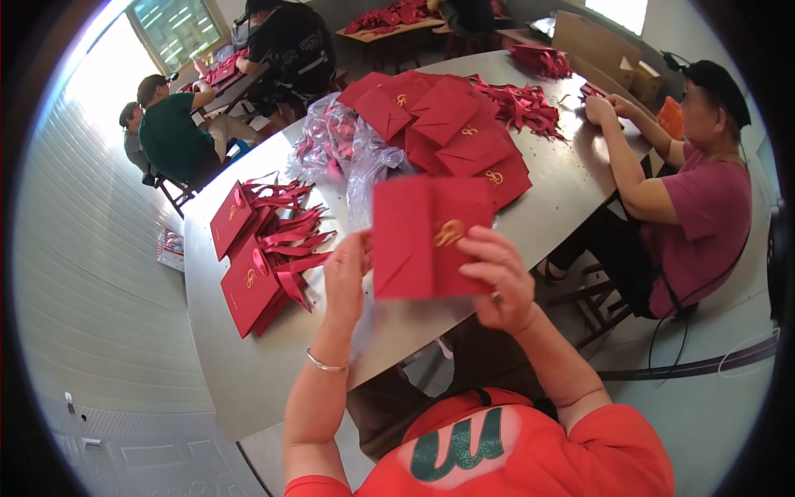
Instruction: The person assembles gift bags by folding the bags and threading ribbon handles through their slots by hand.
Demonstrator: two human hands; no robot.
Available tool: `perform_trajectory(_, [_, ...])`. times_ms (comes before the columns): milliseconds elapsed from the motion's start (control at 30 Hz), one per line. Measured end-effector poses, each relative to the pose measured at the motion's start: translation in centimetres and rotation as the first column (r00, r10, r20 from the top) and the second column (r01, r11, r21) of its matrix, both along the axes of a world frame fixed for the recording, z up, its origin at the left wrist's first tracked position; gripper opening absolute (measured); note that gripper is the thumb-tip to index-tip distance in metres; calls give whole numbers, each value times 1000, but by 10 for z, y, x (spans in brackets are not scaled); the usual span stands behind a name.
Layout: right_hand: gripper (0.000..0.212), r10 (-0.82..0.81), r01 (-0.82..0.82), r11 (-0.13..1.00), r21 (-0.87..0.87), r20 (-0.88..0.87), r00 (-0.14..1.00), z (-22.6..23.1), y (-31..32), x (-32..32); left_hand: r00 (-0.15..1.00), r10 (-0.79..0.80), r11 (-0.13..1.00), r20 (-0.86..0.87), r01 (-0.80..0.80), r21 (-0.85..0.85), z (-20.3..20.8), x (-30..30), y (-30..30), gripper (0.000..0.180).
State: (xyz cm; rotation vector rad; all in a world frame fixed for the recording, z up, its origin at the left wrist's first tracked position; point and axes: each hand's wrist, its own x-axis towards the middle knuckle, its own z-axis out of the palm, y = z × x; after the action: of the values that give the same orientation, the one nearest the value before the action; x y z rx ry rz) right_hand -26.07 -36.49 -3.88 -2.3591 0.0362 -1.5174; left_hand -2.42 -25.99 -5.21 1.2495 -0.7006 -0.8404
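Note:
Between my two hands a flat, folded red paper gift bag [406, 240] with a gold emblem is held up above the table's near edge. My left hand [349, 269] grips its left edge, the fingertips partly hidden behind it. On the right side, my right hand [501, 277] pinches the bag, fingers lying over its front near the emblem. Beyond it lies a big heap of flat red bags [447, 124]. To the left, two stacks of red bags [251, 286] with ribbon handles [290, 240] rest on the metal table [207, 356].
A clear plastic bag [364, 166] with red ribbons inside sits beside the heap. More red ribbons [526, 108] lie at the far right. A co-worker in a pink shirt [704, 199] sits at the right edge. Other people work at tables behind, near a cardboard box [596, 45].

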Motion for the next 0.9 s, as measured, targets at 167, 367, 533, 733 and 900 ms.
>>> perform_trajectory(167, [39,102,-100,994,38,-45,994,-18,3,23,912,-247,964,-328,197,-177,-5,23,-3,31])
perform_trajectory(367, [29,3,-269,517,813,313,950,-32,0,43,905,-269,955,-328,207,-214,-8,32,3,33])
perform_trajectory(533, [23,160,-427,27,904,418,894,-53,-21,43,653,-666,732,-359,484,-479,-21,50,12,50])
perform_trajectory(733, [24,299,-521,5,854,496,815,-57,-21,36,748,-543,827,-381,400,-395,-2,46,12,51])
perform_trajectory(900, [25,348,-368,129,921,305,886,-51,-16,36,906,-346,938,-245,333,-94,7,33,11,41])
